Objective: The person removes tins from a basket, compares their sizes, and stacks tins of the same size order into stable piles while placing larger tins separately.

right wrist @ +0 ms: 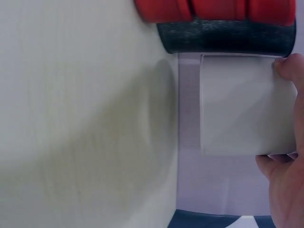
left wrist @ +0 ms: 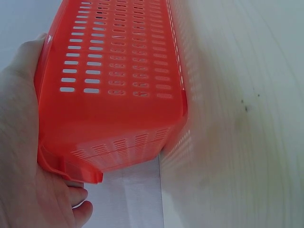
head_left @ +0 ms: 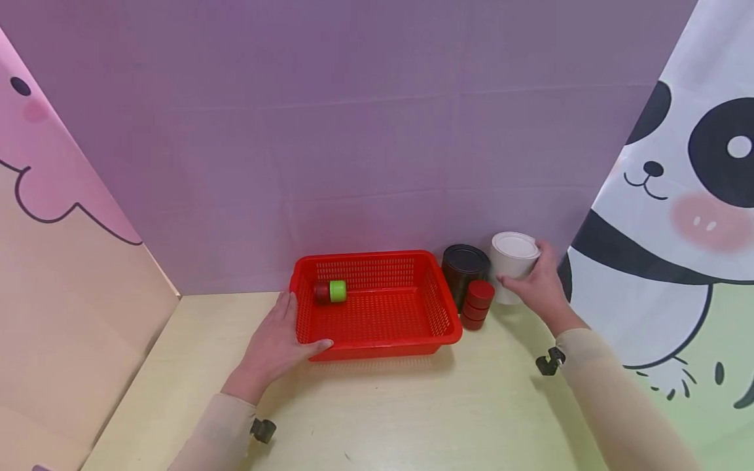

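Note:
A white canister with a round lid stands nearly upright at the back right. My right hand grips it, thumb on one side and fingers on the other. In the right wrist view a gap shows between the canister's base and the table edge. My left hand holds the front left corner of a red plastic basket, thumb over the front rim and fingers along the left side. Inside the basket, at its left, lie a lime green piece and a dark red piece, end to end.
A black canister stands between the basket and the white canister. In front of it is a red ribbed cylinder, close to the basket's right side. A purple backdrop rises behind the pale wooden table, with a panda-printed panel at right.

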`<state>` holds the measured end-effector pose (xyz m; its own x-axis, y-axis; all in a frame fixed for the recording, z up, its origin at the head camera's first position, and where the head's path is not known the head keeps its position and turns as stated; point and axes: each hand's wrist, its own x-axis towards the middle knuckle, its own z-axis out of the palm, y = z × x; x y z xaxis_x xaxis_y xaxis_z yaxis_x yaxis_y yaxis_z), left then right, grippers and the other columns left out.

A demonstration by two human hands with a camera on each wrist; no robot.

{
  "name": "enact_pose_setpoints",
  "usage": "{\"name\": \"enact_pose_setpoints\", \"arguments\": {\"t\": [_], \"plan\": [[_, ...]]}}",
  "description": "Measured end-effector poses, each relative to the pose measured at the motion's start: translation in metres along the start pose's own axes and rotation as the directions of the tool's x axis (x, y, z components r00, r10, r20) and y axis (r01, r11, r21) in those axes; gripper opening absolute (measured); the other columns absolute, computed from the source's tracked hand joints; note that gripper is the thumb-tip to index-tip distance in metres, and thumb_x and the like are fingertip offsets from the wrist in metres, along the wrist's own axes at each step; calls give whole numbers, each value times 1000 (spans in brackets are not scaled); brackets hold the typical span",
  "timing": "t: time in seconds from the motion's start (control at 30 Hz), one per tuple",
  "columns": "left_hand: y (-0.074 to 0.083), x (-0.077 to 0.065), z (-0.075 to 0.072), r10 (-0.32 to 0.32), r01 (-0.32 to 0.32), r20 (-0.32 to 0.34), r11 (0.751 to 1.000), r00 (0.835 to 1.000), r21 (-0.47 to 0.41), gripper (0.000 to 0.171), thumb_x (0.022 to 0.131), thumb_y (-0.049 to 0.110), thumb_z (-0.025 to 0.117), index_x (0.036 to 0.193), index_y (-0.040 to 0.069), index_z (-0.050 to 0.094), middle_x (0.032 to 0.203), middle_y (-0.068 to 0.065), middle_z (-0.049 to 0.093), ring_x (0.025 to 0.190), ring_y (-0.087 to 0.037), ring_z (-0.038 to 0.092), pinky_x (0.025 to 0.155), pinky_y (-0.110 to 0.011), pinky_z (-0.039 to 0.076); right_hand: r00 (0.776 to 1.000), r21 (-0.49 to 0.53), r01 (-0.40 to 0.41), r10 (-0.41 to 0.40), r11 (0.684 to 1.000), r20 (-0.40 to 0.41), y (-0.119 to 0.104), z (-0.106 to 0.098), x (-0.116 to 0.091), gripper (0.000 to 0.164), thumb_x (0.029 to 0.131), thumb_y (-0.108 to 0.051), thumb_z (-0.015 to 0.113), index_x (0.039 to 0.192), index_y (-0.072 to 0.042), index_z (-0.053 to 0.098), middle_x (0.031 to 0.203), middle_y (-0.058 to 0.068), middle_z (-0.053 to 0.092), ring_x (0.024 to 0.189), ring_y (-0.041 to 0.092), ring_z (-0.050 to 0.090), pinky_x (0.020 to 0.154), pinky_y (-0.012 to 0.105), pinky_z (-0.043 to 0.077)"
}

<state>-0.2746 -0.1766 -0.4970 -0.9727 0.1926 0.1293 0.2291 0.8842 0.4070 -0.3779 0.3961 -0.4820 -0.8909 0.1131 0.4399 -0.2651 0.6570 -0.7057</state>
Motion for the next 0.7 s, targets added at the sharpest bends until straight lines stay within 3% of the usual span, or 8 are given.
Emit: {"name": "enact_pose_setpoints", "arguments": {"t": [0.3, 0.7], "plan": [[1, -1, -1, 5, -5, -5, 1000, 1000, 6, 137, 85, 79, 78, 174, -5, 16, 182, -24, 14, 167, -46, 20, 123, -62, 43, 999, 53, 49, -49, 997, -10, 13, 9, -2, 108, 85, -7, 95, 163, 1, 20, 154, 34, 38, 136, 51, 45, 119, 69, 36], [0, 0, -1, 6, -6, -12, 1000, 1000, -12, 138, 84, 78, 79, 174, -5, 16, 183, -23, 15, 166, -45, 21, 120, -62, 46, 999, 26, 22, -21, 999, -26, 18, 17, -9, 111, 84, -7, 95, 164, 4, 18, 154, 36, 38, 136, 53, 47, 119, 70, 38]]}}
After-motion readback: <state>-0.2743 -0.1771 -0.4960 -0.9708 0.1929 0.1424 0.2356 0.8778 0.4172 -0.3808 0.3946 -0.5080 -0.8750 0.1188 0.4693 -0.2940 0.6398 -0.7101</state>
